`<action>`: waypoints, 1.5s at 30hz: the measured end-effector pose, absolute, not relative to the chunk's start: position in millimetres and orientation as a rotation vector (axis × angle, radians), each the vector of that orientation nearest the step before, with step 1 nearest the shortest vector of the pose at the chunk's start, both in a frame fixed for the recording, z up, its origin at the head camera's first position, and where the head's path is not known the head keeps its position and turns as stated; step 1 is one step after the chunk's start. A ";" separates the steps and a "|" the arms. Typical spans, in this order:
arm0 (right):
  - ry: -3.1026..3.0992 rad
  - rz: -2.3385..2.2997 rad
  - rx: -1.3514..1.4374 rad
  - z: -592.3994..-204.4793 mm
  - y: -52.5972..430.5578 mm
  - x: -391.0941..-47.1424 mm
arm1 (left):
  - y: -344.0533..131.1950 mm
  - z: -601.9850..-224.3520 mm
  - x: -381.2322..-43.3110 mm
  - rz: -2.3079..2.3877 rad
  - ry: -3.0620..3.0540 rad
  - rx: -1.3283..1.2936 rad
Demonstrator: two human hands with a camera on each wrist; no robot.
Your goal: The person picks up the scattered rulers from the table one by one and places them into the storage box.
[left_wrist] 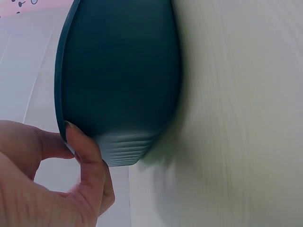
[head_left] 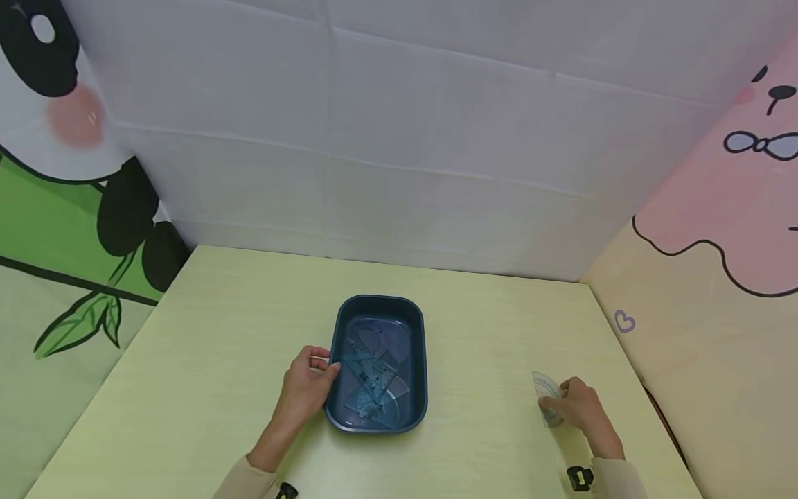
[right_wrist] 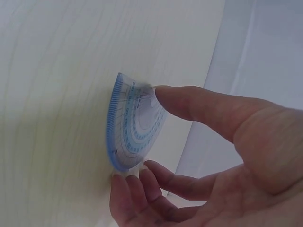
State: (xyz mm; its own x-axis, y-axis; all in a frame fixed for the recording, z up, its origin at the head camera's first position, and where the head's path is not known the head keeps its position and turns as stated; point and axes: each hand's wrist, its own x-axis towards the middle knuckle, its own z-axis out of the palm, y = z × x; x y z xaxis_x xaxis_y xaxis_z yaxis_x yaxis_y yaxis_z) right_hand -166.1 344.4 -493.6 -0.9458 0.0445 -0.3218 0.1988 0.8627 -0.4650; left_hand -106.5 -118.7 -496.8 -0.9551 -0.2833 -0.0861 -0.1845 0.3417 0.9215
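Observation:
A dark blue plastic tray (head_left: 425,367) stands near the middle of the table, with its left rim between the thumb and fingers of my left hand (head_left: 309,383). Inside lie clear bluish set squares (head_left: 374,378) and protractors, overlapping one another. In the left wrist view my left hand (left_wrist: 71,179) pinches the edge of the tray (left_wrist: 118,71). Far to the right, my right hand (head_left: 578,405) holds a clear protractor (head_left: 546,388) close over the table. The right wrist view shows this protractor (right_wrist: 128,127) between the thumb and fingertips of my right hand (right_wrist: 199,156), its curved scale printed in blue.
The pale wooden table (head_left: 249,312) meets a white cloth backdrop (head_left: 399,173) at its far edge. A panel with a panda drawing (head_left: 62,208) borders the left side, and a panel with a pink figure (head_left: 717,194) borders the right.

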 end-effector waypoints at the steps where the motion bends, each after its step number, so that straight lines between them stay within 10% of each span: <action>1: 2.740 -0.723 0.181 -493.6 344.4 -166.4 | -118.8 -496.9 -106.6 -1.698 -2.498 0.437; 45: 2.715 -0.761 -0.064 -490.4 356.5 -169.6 | -118.7 -499.1 -107.6 -1.705 -2.511 0.460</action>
State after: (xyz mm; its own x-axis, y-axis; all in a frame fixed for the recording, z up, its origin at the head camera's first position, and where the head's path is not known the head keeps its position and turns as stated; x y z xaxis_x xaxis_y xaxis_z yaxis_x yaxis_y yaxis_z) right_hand -169.6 356.5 -490.4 -0.9480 -0.1273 -0.2917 0.0428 0.8572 -0.5132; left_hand -107.6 -118.7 -499.1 -0.9526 -0.2845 -0.1073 -0.2046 0.3389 0.9183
